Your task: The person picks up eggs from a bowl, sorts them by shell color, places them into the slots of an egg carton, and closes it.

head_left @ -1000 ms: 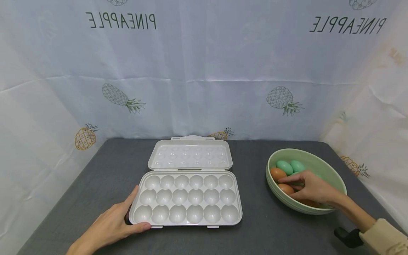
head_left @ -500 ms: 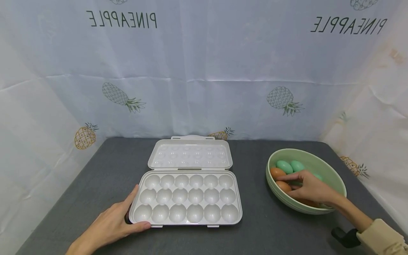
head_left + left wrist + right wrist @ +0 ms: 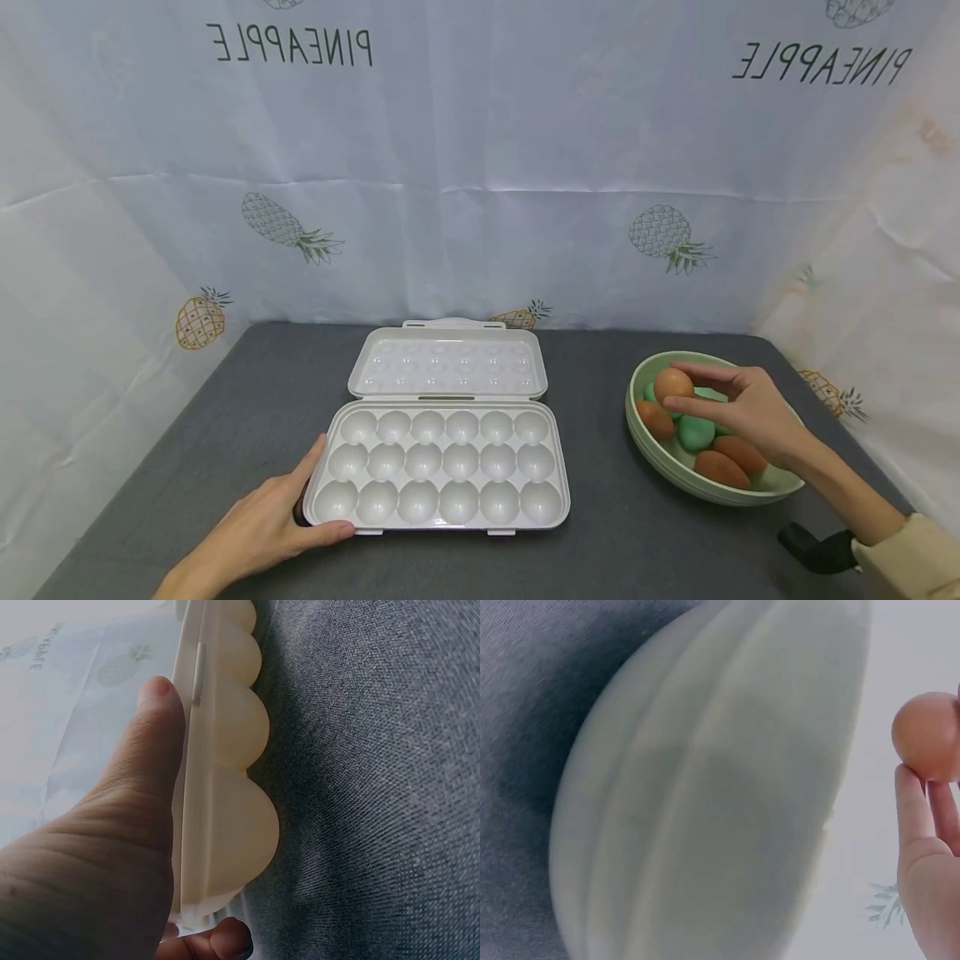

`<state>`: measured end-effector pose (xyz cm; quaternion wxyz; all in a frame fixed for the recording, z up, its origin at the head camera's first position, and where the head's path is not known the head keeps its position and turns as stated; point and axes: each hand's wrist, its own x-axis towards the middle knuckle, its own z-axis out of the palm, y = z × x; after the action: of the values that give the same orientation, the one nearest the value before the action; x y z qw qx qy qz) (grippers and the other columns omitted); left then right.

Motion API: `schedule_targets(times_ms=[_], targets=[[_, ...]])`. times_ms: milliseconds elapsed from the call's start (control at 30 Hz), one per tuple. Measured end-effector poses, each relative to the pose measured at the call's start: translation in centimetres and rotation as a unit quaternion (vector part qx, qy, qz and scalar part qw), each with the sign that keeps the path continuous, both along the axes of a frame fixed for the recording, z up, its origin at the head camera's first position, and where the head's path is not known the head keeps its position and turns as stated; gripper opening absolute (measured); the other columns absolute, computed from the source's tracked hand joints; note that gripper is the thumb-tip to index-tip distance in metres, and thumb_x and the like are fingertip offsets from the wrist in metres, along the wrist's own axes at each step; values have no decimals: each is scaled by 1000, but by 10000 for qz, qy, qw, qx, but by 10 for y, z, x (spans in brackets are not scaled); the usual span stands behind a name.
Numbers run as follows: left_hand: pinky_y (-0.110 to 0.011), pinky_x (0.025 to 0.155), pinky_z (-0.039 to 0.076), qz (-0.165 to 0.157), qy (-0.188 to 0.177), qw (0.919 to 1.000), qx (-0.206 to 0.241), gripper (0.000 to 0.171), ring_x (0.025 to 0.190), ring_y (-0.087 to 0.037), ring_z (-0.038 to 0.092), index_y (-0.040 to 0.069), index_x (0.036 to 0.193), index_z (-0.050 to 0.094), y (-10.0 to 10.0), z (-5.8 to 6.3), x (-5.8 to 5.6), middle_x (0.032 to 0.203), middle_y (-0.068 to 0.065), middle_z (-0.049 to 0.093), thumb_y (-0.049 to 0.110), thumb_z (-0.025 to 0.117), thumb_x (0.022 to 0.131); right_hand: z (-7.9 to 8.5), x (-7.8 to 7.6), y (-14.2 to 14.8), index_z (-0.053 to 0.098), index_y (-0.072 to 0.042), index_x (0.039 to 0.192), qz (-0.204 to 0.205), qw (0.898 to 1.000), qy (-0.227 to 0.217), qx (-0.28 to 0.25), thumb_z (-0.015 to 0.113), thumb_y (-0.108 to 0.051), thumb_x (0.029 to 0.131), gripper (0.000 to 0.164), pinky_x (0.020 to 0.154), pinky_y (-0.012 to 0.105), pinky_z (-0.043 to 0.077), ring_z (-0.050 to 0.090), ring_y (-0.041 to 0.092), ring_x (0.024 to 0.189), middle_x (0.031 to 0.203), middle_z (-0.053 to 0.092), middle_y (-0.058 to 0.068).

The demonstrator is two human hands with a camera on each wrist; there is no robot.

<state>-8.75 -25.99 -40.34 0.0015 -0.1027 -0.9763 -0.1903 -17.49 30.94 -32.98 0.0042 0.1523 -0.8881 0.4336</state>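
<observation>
1. Egg [image 3: 673,384] lifted since 0.5 s ago: was down among others in bowl [image 3: 705,802], now up off pile w/ R hand [image 3: 757,412], which rose w/ it. L hand [image 3: 258,518] + tray [image 3: 422,460]: no shift seen.
2. R hand: pinches egg btwn thumb (near side) & fingers (far side). Egg is brown, held over L part of bowl; R wrist view has it clear of rim, bowl wall filling much of that view.
3. L hand: grips tray at near L corner; thumb along front edge, fingers on L end. L wrist view: thumb against rim, one fingertip curled at the corner, rounded cup undersides beside it.
4. Tray: white, flat on table [image 3: 592,542], mid. 3 rows x 6 cups. Lid [image 3: 448,342] open, lying back behind, attached at far edge.
5. Bowl: pale green, R side of table, well apart from tray. Inside: brown eggs [image 3: 722,470] nr side + L, green eggs [image 3: 696,433] middle & far. Full count can't tell, R hand covers some.
6. Beige sleeve [image 3: 915,557] on R arm, black piece [image 3: 821,552] just beside cuff.
7. Behind: pale cloth [image 3: 480,125], pineapple prints, "PINEAPPLE" mirror-reversed.
</observation>
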Motion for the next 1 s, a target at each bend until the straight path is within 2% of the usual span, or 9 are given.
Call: schedule_targets(times_ms=[267,433,533,633,833,1000], targets=[[-44,79,54,53,122,9999,13,121,105,-23,70,2,160,28,2,2,0,124,-13,71,70,79,73,3,2,-8,62,-12,141,-307,9994,3,-173,75,-17,94,48,86,19,52,61,-9,115,121,73,-15],[-43,80,54,68,168,9998,-4,122,104,-22,70,3,160,29,1,1,1,123,-11,72,70,80,73,4,4,-14,61,-11,142,-241,9993,85,-257,74,-17,95,49,90,14,49,60,-11,116,124,71,-18],[-43,80,54,96,184,9998,-20,122,103,-22,70,3,160,30,1,0,1,122,-9,72,70,80,72,6,4,-20,57,-8,145,-121,9989,102,-432,73,-15,96,52,90,13,50,60,-13,116,125,68,-23],[-43,80,54,96,160,9998,-21,122,103,-22,70,3,160,30,1,0,1,122,-10,72,70,80,72,8,4,-28,57,-9,146,-76,9982,103,-579,73,-14,95,53,89,14,51,60,-14,116,126,67,-26],[-45,80,54,27,46,10000,-50,122,104,-23,70,1,160,26,1,0,2,124,-14,71,67,81,74,13,3,-46,56,-15,147,-125,9975,-122,-685,75,-21,94,56,90,15,52,58,-15,117,131,64,-26],[-46,80,54,35,53,10000,-46,122,105,-24,70,1,160,27,1,1,2,123,-15,71,67,81,74,15,0,-65,60,-12,143,-66,9950,-191,-980,78,-21,92,55,89,20,55,59,-12,118,128,67,-23]])
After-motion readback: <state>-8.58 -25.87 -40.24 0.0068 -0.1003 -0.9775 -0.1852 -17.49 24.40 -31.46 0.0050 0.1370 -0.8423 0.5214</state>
